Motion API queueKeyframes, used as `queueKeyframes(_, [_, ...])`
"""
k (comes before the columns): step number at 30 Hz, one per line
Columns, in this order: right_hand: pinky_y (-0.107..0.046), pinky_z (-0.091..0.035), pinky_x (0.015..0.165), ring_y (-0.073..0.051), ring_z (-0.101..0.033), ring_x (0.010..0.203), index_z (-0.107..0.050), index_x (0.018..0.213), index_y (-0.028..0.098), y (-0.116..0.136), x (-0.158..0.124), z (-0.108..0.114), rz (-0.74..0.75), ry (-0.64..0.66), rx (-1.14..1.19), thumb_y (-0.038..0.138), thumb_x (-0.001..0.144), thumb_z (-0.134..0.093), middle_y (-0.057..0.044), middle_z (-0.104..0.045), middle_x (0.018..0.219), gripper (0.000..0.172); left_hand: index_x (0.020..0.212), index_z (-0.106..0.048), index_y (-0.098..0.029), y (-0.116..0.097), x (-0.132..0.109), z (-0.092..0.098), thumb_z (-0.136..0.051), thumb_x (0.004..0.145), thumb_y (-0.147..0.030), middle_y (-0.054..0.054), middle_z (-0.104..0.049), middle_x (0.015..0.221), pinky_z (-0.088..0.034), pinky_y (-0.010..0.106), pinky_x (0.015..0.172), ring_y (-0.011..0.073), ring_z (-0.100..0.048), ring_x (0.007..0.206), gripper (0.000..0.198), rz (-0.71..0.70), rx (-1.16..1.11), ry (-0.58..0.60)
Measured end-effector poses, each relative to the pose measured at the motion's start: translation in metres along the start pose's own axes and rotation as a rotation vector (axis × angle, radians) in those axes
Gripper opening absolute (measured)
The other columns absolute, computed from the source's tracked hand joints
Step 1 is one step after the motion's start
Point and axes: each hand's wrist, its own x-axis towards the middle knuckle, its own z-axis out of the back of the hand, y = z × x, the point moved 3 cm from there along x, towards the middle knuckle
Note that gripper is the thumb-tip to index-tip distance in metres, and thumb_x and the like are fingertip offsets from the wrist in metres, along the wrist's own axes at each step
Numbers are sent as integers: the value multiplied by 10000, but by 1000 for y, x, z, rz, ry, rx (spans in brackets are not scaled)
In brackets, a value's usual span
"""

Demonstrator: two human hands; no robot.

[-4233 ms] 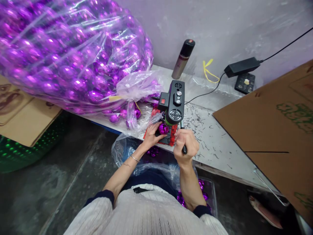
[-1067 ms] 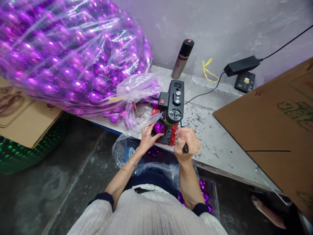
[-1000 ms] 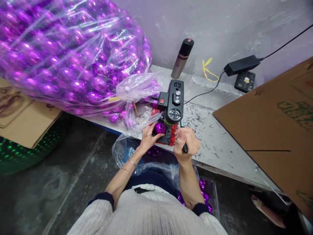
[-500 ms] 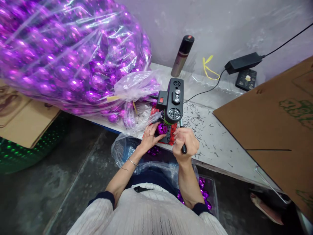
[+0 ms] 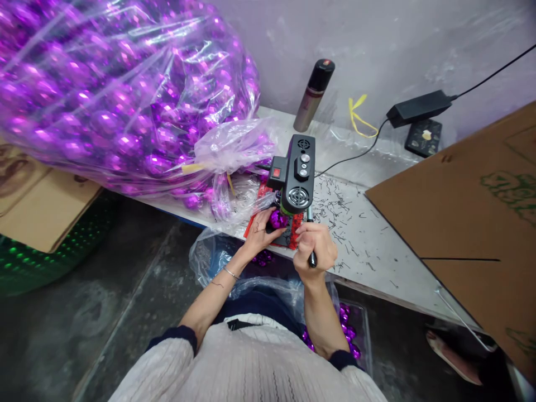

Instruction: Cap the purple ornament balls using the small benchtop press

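A black machine that looks like a small bench drill stands on the white table, with a red switch and a lever at its right side. My right hand is wrapped round the black lever handle. Under the front of the machine, my left hand holds a shiny purple ball ornament between thumb and fingers. The ball rests over the machine's dark base, on a red sheet. The machine's head hides where it meets the ball.
A huge clear bag of purple balls fills the left. Dark slivers litter the table. A spray can, a power adapter and a cardboard box stand beyond. A bin of purple balls is below.
My right hand and the lever handle have shifted slightly left and toward the machine. The left hand still holds the ball in nearly the same spot, under the machine's head.
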Motion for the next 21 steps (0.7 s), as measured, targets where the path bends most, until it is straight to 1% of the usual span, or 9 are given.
queueKeyframes(3, [-246, -482, 605, -117, -619, 660, -527, 804, 225, -5, -15, -6, 2, -17, 9, 137, 970, -448, -3, -633, 736, 204, 1429, -537, -221, 0, -1, 0, -797, 848, -452, 138, -663, 1381, -473, 497, 1150, 295, -617, 1313, 677, 8, 14, -13])
queueKeyframes(8, [-265, -500, 612, -122, -605, 654, -531, 829, 228, -15, -35, -17, 37, -90, 58, 183, 988, -426, -7, -637, 777, 196, 1408, -543, -197, -1, -1, 0, -781, 855, -495, 147, -670, 1367, -495, 478, 1127, 288, -628, 1297, 672, -12, 0, -27])
queueKeyframes(15, [-301, -508, 652, -131, -598, 643, -524, 818, 236, -19, -44, -21, 12, -129, 36, 228, 1009, -409, -5, -636, 769, 224, 1414, -541, -215, -2, -1, 1, -799, 843, -478, 143, -673, 1366, -490, 496, 1136, 299, -632, 1298, 680, 1, 6, -15])
queueKeyframes(21, [-349, -523, 724, -146, -603, 644, -531, 812, 243, -24, -54, -25, -4, -160, 14, 239, 1001, -406, 2, -633, 750, 226, 1402, -550, -218, -3, -1, 1, -793, 840, -509, 139, -684, 1349, -491, 495, 1133, 296, -639, 1289, 678, 1, -2, -9])
